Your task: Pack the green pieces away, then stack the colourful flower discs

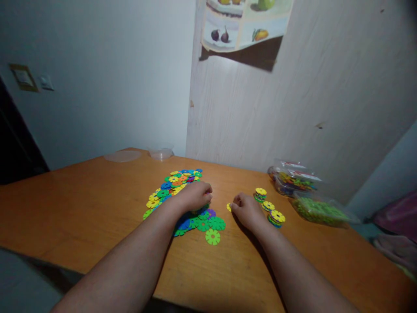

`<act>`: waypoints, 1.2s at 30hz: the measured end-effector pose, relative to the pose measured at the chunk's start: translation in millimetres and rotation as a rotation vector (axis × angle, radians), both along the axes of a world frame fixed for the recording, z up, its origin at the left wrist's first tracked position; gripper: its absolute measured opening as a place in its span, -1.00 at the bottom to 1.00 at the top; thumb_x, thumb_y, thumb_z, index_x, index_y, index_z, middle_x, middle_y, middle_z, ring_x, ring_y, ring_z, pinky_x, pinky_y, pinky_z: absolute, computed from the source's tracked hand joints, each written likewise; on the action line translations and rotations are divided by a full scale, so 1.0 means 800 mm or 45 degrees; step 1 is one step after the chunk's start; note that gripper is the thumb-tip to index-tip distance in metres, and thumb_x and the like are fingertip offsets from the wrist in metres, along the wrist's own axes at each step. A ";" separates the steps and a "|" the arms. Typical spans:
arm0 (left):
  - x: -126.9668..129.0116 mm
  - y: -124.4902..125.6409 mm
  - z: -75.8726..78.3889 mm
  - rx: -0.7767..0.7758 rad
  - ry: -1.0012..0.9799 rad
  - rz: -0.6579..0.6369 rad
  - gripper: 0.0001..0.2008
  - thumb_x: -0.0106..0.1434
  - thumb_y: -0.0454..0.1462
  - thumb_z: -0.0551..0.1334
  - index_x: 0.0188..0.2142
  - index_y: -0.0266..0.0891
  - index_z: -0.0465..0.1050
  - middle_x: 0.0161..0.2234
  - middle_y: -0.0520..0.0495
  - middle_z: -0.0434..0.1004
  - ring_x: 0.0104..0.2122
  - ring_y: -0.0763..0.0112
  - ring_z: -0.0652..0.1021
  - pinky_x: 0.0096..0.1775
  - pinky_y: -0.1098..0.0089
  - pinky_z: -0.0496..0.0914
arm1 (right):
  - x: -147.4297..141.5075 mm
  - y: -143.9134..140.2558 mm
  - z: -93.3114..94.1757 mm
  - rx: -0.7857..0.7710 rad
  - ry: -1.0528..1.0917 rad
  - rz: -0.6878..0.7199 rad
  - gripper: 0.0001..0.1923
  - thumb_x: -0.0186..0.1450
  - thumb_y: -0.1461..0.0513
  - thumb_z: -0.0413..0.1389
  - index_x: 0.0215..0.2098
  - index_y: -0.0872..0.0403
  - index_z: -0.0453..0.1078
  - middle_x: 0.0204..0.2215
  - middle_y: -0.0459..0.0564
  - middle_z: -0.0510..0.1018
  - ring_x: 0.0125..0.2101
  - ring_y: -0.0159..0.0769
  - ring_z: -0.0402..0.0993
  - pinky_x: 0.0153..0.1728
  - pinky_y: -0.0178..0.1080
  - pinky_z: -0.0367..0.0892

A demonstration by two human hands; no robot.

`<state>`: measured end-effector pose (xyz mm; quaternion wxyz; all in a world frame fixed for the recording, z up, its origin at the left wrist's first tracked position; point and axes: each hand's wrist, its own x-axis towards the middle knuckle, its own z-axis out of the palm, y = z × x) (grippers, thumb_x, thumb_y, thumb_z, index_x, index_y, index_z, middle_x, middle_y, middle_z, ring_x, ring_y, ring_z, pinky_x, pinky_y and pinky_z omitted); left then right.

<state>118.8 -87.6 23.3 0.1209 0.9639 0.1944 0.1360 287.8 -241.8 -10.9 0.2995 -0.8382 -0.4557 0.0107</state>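
The yellow disc [229,207] is a small flat plastic piece with notches, and it sits at the fingertips of the right hand [245,209], low over the wooden table [81,208], between the two hands. The fingers of this hand are curled together and pinched on the disc's edge; only a small part of the disc shows.

Just to the right of this hand stand three short stacks of discs [269,206] with yellow tops, in a slanted row, apart from each other. The left hand [194,195] lies on the loose pile of discs [177,191], many colours mixed; its fingers are bent down into the pile, but I cannot tell if they grip a piece. One green disc [213,237] lies alone near the front of the pile.

To do this step well, I think the pinch should stay on the rim, so the disc remains flat and the notches do not catch. The wrist should pass low but not touch the nearest stack, because these stacks look easy to push over.

Farther right are clear packets [293,178] of pieces and a bag [317,211] of green ones.
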 end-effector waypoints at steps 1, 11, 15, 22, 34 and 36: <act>0.000 0.000 0.000 0.001 -0.006 0.002 -0.76 0.24 -0.18 0.16 -0.20 -0.19 0.54 -0.19 -0.11 0.62 -0.25 0.29 0.56 -0.27 0.39 0.36 | -0.002 -0.001 0.002 -0.001 -0.004 0.017 -0.93 0.21 0.24 0.14 -0.40 0.08 0.38 -0.41 0.01 0.52 -0.40 -0.29 0.35 -0.43 -0.29 0.05; -0.001 -0.003 0.001 0.016 -0.001 0.025 -0.74 0.25 -0.17 0.16 -0.16 -0.18 0.54 -0.15 -0.11 0.62 -0.22 0.28 0.57 -0.23 0.39 0.39 | -0.041 -0.021 0.017 -0.244 0.134 0.525 -0.68 0.12 0.05 0.27 -0.25 0.04 0.42 -0.45 -0.13 0.45 -0.46 -0.37 0.30 -0.53 -0.34 0.06; -0.001 -0.004 0.000 0.012 -0.005 0.016 -0.70 0.27 -0.13 0.15 -0.12 -0.18 0.54 -0.12 -0.13 0.61 -0.19 0.25 0.57 -0.22 0.37 0.39 | -0.053 -0.020 0.017 -0.221 0.162 0.547 -0.81 0.11 0.16 0.25 -0.34 0.05 0.39 -0.46 -0.14 0.44 -0.46 -0.39 0.28 -0.53 -0.35 0.04; -0.001 -0.007 0.002 0.011 -0.004 0.022 -0.70 0.26 -0.15 0.15 -0.10 -0.19 0.54 -0.12 -0.15 0.62 -0.19 0.24 0.57 -0.21 0.36 0.39 | -0.046 -0.008 0.008 -0.042 0.457 0.476 -0.94 0.14 0.27 0.11 -0.47 0.06 0.29 -0.57 -0.18 0.36 -0.54 -0.43 0.22 -0.53 -0.36 0.09; -0.002 -0.008 0.005 0.021 -0.021 0.023 -0.70 0.27 -0.13 0.14 -0.12 -0.18 0.54 -0.13 -0.14 0.62 -0.19 0.24 0.57 -0.21 0.36 0.39 | -0.061 -0.017 0.012 -0.199 0.202 0.531 -0.73 0.07 0.13 0.29 -0.37 0.03 0.33 -0.48 -0.16 0.44 -0.48 -0.38 0.28 -0.53 -0.34 0.07; -0.002 -0.010 0.007 0.030 -0.012 0.025 -0.70 0.27 -0.14 0.14 -0.12 -0.19 0.55 -0.13 -0.14 0.62 -0.19 0.24 0.57 -0.21 0.36 0.39 | -0.062 -0.015 0.008 -0.144 0.298 0.537 -0.73 0.06 0.17 0.28 -0.37 0.03 0.29 -0.49 -0.18 0.41 -0.49 -0.40 0.26 -0.54 -0.35 0.07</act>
